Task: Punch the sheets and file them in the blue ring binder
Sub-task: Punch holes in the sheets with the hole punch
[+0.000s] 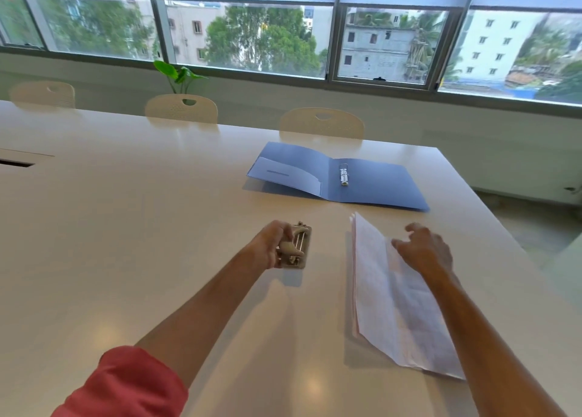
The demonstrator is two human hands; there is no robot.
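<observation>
head view: my left hand (272,243) gripped the hole punch (296,246) at frame centre on the desk (126,211). my right hand (423,251) hovered with fingers loosely spread over the sheets (393,306), lower right. the blue ring binder (371,183) lay open above them, rings showing.

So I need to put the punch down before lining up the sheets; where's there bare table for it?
The widest bare stretch lies left of the left hand and hole punch, toward the table's far side. A narrower bare gap runs between the punch and the sheets. It is crowded on the right, with the right hand, the sheets and the open blue binder.
</observation>
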